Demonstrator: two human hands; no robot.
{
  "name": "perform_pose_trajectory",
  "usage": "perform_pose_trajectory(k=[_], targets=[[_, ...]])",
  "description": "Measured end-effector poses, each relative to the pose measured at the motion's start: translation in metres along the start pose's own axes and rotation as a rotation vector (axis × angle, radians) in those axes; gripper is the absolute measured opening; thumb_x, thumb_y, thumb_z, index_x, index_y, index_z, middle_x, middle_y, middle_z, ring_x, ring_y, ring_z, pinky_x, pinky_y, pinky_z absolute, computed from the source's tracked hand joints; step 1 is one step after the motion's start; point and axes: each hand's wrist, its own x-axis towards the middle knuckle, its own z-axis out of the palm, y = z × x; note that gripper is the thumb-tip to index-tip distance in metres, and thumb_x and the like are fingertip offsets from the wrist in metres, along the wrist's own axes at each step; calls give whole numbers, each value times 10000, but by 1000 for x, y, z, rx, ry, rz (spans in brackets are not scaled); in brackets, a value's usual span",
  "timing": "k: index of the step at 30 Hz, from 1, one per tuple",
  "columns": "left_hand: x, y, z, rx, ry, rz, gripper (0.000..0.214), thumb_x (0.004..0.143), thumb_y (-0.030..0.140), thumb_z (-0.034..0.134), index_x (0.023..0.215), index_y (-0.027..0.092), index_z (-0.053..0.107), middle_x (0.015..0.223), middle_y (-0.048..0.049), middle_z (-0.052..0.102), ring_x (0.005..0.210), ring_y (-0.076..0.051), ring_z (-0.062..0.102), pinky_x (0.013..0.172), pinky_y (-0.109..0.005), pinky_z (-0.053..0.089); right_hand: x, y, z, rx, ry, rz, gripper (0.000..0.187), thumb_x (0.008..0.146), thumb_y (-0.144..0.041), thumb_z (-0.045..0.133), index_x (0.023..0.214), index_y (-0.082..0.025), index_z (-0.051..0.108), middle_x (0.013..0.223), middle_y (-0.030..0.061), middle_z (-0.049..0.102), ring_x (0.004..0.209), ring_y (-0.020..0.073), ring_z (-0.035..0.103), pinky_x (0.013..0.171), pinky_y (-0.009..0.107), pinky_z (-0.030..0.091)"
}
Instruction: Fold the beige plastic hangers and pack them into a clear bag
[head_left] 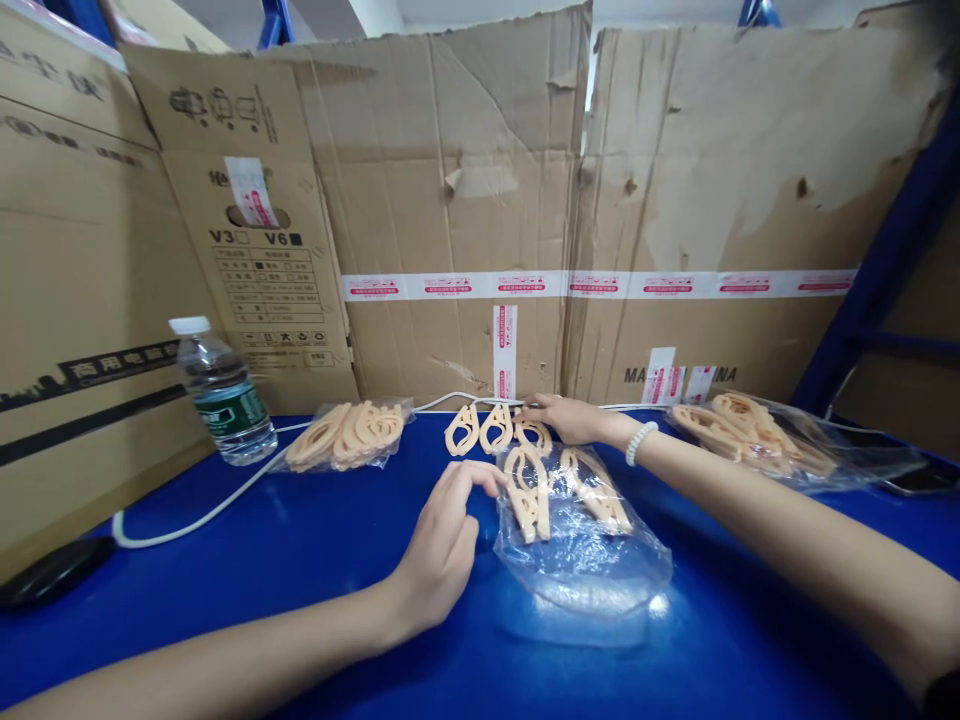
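Observation:
My left hand (442,545) rests on the blue table (315,560), fingers curled, fingertips touching the edge of a clear plastic bag (581,555) that holds two peach plastic clips (529,490). My right hand (566,415) reaches to the back of the table and lies on the rightmost of three loose peach clips (499,428) set in a row. Its fingers are laid over that clip; a white bead bracelet (640,442) circles the wrist.
A sealed bag of clips (345,435) lies at back left beside a water bottle (223,392). Another bag of clips (757,430) lies at back right. Cardboard boxes (465,200) wall the back and left. A white cable (202,510) runs across the table; a dark object (52,570) sits far left.

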Motion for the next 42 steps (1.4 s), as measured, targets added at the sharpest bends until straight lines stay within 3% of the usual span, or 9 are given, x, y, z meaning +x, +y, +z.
perform_pose_trajectory(k=[4,10,15,18,24,27,33,37,42], targets=[[-1,1,0,-14,96,-98,281,575,97,410,807,233,328,838,-9,415,767,-183,392,702,-319,380,-12,13,-5,-18,-58,77,520,733,-4,586,1227,-163,612,1212,163,613,1081,286,617,830,334,484],[0,1,-2,-98,74,-206,377,839,339,410,555,244,181,539,54,221,522,-127,232,537,-312,222,-47,28,-17,5,-148,243,378,664,-88,654,1039,-133,673,793,92,710,698,237,676,587,276,472],[3,-6,2,-136,99,-354,459,906,428,352,520,253,177,498,66,173,480,-107,170,478,-296,189,-87,26,-31,59,5,185,197,868,-191,531,968,-162,698,932,102,690,846,207,667,760,286,508],[3,-5,3,-136,95,-386,485,891,464,382,496,252,197,478,66,186,469,-104,182,470,-292,195,-111,18,-40,52,163,188,318,961,-245,390,915,-145,688,944,134,646,861,223,654,786,337,517],[3,-2,3,-84,80,-375,492,896,479,356,486,247,214,475,64,201,466,-103,199,477,-288,207,-148,-47,-70,13,647,97,178,966,-293,497,999,-199,644,865,59,670,722,181,651,621,294,523],[4,-2,4,-48,38,-353,505,904,483,331,473,244,222,464,66,195,457,-101,198,475,-287,205,-169,-99,-85,-9,749,39,125,952,-230,545,1055,-232,616,902,37,690,776,179,677,683,282,548],[6,2,5,55,22,-236,355,867,393,518,593,205,394,596,44,410,568,-123,399,568,-260,334,-194,-166,-82,15,570,-65,282,955,-224,518,1207,-287,626,986,32,717,805,201,704,647,249,579],[6,6,6,118,-44,-85,213,742,268,694,794,204,498,754,29,541,689,-149,515,665,-269,431,-177,-177,-63,-74,627,-167,356,989,-198,361,967,-268,709,727,43,710,564,196,649,451,296,532],[2,5,9,148,-157,48,175,753,122,659,857,196,540,777,21,582,683,-140,537,656,-251,446,-158,-187,-55,-304,556,-253,309,876,-63,485,735,-226,706,632,36,670,497,180,593,441,321,520]])
